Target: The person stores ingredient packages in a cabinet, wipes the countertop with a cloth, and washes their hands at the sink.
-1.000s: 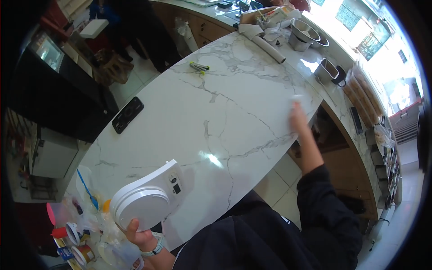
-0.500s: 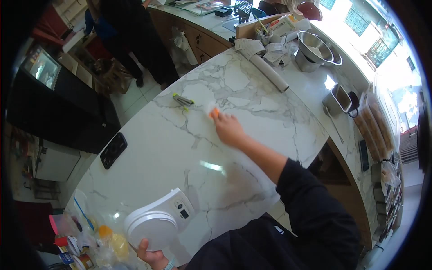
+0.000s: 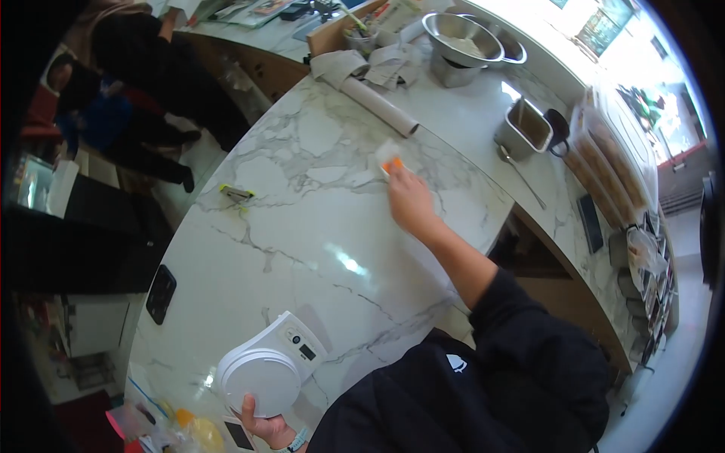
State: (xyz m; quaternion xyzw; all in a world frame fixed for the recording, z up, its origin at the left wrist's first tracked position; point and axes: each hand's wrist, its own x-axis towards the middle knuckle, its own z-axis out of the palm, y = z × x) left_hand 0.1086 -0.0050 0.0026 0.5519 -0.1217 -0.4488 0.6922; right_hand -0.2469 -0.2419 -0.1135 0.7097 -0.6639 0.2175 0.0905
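Observation:
A white kitchen scale [image 3: 260, 381] with a round platform and a small display is at the near left of the marbled counter [image 3: 302, 241]. My left hand [image 3: 264, 429] grips its near edge, thumb on top of the platform and the other fingers hidden below. My right arm reaches across the counter. In the closed fingers of my right hand [image 3: 414, 200] is a small orange and whitish thing [image 3: 390, 164], held low at the countertop; it is blurred, and its kind is unclear. A small grey and lime-green tool [image 3: 237, 194] lies to the left of that hand.
A black phone [image 3: 161, 294] lies at the left edge. Beyond my right hand are a paper roll [image 3: 381, 109], metal bowls [image 3: 462, 41], a metal tin [image 3: 525, 128] and a spoon [image 3: 525, 181]. Plastic containers [image 3: 604, 158] stand right. Two people [image 3: 162, 68] stand beyond the counter.
The view has swung to the right. My right hand has moved with the orange and whitish thing away from the lime-green tool, toward the paper roll. My left hand stays on the scale.

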